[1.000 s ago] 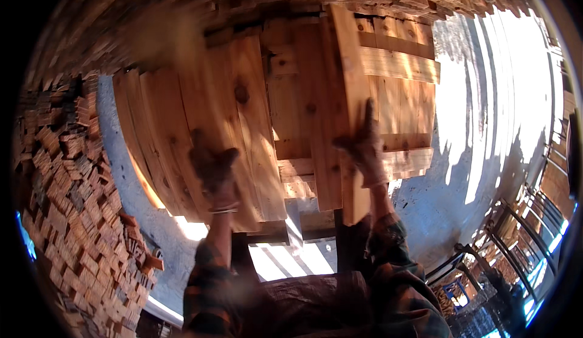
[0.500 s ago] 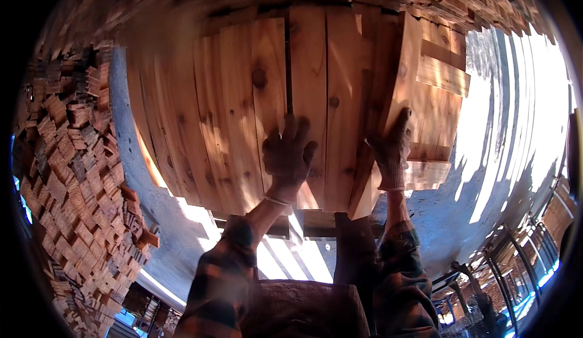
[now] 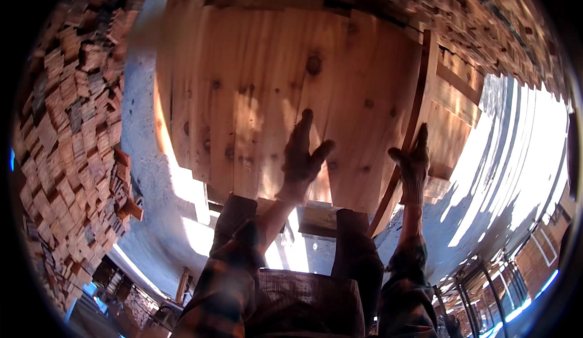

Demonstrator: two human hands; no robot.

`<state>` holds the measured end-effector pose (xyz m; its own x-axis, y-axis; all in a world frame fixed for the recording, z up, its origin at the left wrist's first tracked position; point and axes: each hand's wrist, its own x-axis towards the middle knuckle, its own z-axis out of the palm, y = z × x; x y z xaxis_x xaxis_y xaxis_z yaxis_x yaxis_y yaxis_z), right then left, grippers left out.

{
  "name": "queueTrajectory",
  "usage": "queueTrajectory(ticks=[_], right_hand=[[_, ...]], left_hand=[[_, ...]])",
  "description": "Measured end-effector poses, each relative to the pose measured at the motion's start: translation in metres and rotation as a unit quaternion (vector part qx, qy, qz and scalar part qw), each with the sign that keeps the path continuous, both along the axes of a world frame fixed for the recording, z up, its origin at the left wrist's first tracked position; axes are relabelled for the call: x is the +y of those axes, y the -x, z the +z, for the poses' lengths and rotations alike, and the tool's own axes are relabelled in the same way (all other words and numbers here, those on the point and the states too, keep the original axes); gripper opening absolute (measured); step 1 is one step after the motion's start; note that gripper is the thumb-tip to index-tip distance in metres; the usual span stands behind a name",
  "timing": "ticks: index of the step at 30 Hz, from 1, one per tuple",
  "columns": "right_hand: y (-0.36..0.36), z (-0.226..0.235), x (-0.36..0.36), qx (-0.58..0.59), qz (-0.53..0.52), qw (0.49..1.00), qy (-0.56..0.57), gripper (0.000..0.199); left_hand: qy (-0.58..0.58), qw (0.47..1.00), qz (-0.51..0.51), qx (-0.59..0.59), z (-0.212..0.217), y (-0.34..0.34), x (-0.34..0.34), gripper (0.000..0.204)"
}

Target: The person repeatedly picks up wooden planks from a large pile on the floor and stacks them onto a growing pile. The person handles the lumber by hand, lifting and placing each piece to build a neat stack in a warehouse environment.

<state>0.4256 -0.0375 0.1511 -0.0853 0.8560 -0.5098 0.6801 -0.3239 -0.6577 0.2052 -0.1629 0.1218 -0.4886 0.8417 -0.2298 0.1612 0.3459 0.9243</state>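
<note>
Several boards [image 3: 243,89] now closer together | left grip [image 3: 300,163], spread, over them | right grip [image 3: 414,167], spread, against tilted board [image 3: 427,77]

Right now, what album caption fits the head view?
Left hand over side-by-side wooden boards; right hand at a raised board.

The gap that split the boards [image 3: 358,125] a second ago has closed — they now lie side by side in one broad run. The left hand [image 3: 302,163], spread over the remaining slit half a second ago, has its fingers drawn together, thumb out. The board [image 3: 425,74] at the right hand [image 3: 414,169] has tipped up — a narrow edge shows instead of its broad face.
</note>
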Motion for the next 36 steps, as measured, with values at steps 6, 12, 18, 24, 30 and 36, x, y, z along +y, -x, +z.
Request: queueTrajectory(ticks=[6, 12, 18, 24, 30, 36], right_hand=[[0.094, 0.030, -0.145, 0.140, 0.417, 0.898, -0.024, 0.081], [0.134, 0.007, -0.169, 0.160, 0.414, 0.893, -0.077, 0.073], [0.049, -0.030, -0.042, -0.252, 0.192, 0.932, -0.177, 0.088], [0.000, -0.078, 0.006, -0.011, -0.007, 0.993, -0.117, 0.077], [-0.007, -0.087, 0.017, 0.122, -0.063, 0.988, -0.066, 0.076], [-0.014, -0.097, 0.025, 0.136, -0.097, 0.985, -0.052, 0.078]], left_hand=[[0.041, 0.959, 0.183, -0.211, 0.054, -0.007, -0.124, 0.080], [-0.010, 0.718, 0.583, -0.380, 0.009, 0.029, -0.260, 0.053], [-0.051, 0.724, 0.559, -0.400, -0.027, 0.073, -0.192, 0.049], [-0.047, 0.704, 0.543, -0.454, -0.042, 0.099, -0.164, 0.047], [0.126, 0.865, 0.461, -0.152, -0.067, 0.090, -0.239, 0.050], [0.001, 0.714, 0.568, -0.409, -0.030, 0.077, -0.203, 0.047]])
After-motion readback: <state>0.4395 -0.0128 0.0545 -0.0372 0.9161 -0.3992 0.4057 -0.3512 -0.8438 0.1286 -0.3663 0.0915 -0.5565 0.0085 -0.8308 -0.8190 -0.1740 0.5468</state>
